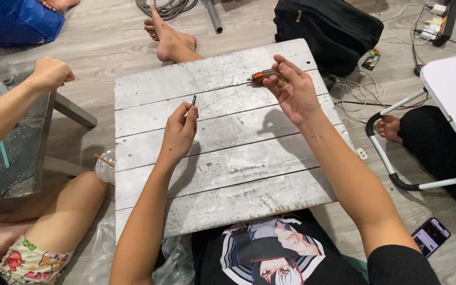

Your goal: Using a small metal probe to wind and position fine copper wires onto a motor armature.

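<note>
Over the far part of the whitewashed plank bench (222, 174), the right hand (297, 91) has its fingers closed around a small motor armature (260, 77) with a copper winding, while the left hand (179, 131), nearer the bench's middle, pinches a thin dark rod-like tool (193, 100) upright between its fingertips. This reads as the stage of working on the armature held in the air, and bringing the 2 pieces together would call for careful lining-up of the tool's tip. The armature's far end is hidden by fingers, and the tool is too small to identify.
</note>
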